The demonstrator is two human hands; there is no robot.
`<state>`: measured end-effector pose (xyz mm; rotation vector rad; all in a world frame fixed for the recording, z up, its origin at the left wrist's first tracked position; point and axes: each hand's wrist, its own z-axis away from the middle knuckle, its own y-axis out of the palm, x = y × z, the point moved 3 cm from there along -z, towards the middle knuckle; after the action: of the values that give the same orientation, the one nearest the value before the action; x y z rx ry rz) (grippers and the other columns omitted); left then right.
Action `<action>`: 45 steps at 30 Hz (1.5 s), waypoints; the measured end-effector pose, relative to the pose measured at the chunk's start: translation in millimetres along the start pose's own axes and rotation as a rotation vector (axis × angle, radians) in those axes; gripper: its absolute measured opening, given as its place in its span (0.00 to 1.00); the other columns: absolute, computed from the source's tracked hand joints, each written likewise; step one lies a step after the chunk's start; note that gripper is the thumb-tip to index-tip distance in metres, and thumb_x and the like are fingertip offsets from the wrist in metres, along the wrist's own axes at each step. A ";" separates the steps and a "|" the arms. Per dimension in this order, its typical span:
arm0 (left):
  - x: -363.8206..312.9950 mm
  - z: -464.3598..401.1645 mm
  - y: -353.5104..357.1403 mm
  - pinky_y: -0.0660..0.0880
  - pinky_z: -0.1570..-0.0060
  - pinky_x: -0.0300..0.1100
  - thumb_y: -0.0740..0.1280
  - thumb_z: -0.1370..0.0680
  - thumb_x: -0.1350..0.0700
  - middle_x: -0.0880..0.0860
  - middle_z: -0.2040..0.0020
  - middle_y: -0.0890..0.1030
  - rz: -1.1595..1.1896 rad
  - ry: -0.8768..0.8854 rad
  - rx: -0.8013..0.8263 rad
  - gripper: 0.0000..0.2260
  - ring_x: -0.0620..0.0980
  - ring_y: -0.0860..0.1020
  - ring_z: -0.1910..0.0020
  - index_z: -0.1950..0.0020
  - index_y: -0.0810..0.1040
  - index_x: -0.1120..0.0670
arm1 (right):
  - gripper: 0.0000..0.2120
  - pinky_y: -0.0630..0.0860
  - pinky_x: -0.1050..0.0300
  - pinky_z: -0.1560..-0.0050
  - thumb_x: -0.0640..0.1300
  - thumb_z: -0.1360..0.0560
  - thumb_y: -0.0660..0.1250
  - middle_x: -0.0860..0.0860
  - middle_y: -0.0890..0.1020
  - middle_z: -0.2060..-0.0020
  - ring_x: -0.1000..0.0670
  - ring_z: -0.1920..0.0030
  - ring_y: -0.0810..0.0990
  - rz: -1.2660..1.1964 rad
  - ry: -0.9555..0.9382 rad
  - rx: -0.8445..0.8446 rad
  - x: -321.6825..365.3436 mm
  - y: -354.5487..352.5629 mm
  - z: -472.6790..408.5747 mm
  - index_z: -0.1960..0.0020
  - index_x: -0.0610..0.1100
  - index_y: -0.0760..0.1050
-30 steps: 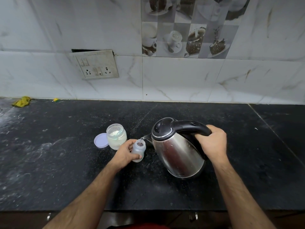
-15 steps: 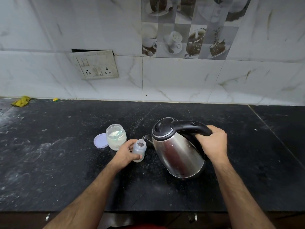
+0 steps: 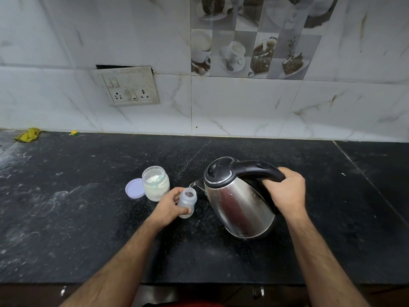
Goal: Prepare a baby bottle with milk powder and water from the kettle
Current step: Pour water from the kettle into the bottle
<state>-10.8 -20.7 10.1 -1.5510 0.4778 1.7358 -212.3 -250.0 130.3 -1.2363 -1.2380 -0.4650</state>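
I am gripping the black handle of the steel kettle [image 3: 240, 202] with my right hand [image 3: 286, 191], fingers curled fully around it, and tipping the kettle toward my left so its spout is hanging just over the open mouth of the baby bottle [image 3: 187, 201]; a thin clear stream of water is running from the spout into the bottle's neck. My left hand [image 3: 169, 207] is wrapping around the small translucent bottle, thumb and fingers curling round its body, holding it upright on the dark stone counter [image 3: 66, 218] directly to the left of the kettle. Just beyond my left hand, nearly touching my knuckles, the open glass jar of milk powder [image 3: 155, 182] is standing upright with white powder showing inside, and its lilac lid [image 3: 135, 188] is lying flat against the jar's far-left side. The kettle's base is sitting lifted at an angle near my right wrist, its lid closed. Far beyond my left hand, a tilted switch and socket plate [image 3: 128, 86] is hanging on the marble-patterned wall, and well off to the left of that hand a crumpled yellow cloth [image 3: 28, 135] is lying where the counter is meeting the wall, with a small yellow scrap [image 3: 74, 132] lying near it
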 end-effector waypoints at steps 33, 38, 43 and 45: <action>3.1 -4.2 0.1 0.77 0.47 0.34 0.74 0.32 0.73 0.50 0.46 0.83 -0.002 -0.023 -0.001 0.25 0.42 0.81 0.49 0.39 0.75 0.57 | 0.04 0.75 0.53 0.66 0.42 0.36 0.74 0.50 0.79 0.74 0.51 0.70 0.75 0.051 -0.005 -0.002 -0.8 1.4 -5.5 0.67 0.44 0.79; 4.2 -4.2 -1.0 0.76 0.43 0.38 0.74 0.32 0.73 0.50 0.45 0.83 0.000 -0.027 0.003 0.25 0.45 0.81 0.46 0.40 0.75 0.55 | 0.06 0.72 0.55 0.67 0.42 0.36 0.74 0.51 0.76 0.76 0.52 0.71 0.73 0.051 -0.016 -0.001 0.2 1.0 -5.3 0.69 0.44 0.77; 2.8 -3.2 0.1 0.77 0.44 0.37 0.74 0.32 0.73 0.50 0.45 0.83 0.012 -0.021 0.002 0.25 0.44 0.81 0.47 0.39 0.75 0.56 | 0.07 0.69 0.57 0.68 0.41 0.36 0.73 0.54 0.74 0.78 0.52 0.72 0.72 0.060 -0.008 0.001 0.7 1.4 -4.5 0.70 0.44 0.76; 2.2 -3.2 0.7 0.77 0.46 0.36 0.74 0.32 0.73 0.50 0.46 0.83 0.019 -0.012 -0.003 0.25 0.44 0.81 0.48 0.39 0.75 0.57 | 0.07 0.69 0.57 0.68 0.40 0.36 0.73 0.56 0.74 0.79 0.52 0.72 0.72 0.052 -0.001 0.002 -0.1 2.2 -4.0 0.70 0.44 0.76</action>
<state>-9.1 -22.8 7.3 -1.5418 0.4849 1.7599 -208.8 -252.8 129.8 -1.2644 -1.2037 -0.4251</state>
